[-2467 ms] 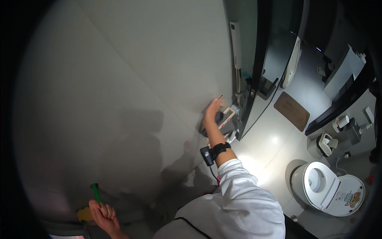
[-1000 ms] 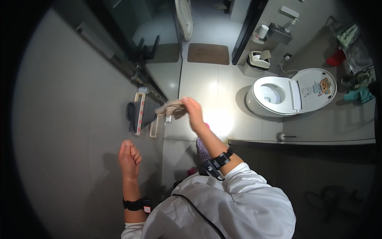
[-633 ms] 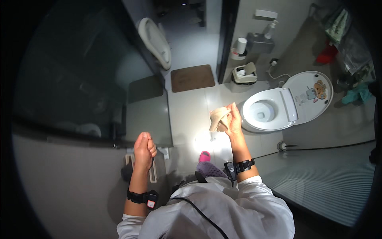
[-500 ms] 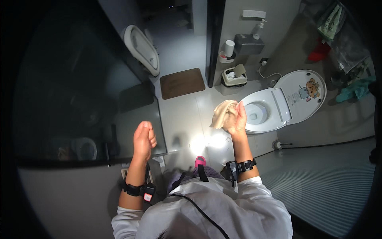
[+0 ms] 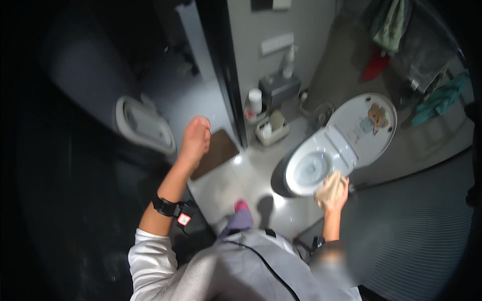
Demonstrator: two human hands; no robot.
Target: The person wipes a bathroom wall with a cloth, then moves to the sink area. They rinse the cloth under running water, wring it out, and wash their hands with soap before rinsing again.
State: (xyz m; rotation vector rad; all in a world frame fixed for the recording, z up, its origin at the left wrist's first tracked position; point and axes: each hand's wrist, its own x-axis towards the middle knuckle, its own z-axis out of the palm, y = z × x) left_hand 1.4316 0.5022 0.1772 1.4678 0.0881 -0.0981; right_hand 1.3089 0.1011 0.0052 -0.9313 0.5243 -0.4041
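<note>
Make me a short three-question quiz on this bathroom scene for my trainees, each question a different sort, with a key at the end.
1. Multiple choice: what colour is the cloth held in the right hand?
A) red
B) beige
C) teal

2. True or false: the toilet lid is raised.

3. Fill in the missing word: the left hand is curled into a ____, well apart from the cloth.

Key
1. B, beige
2. True
3. fist
</note>
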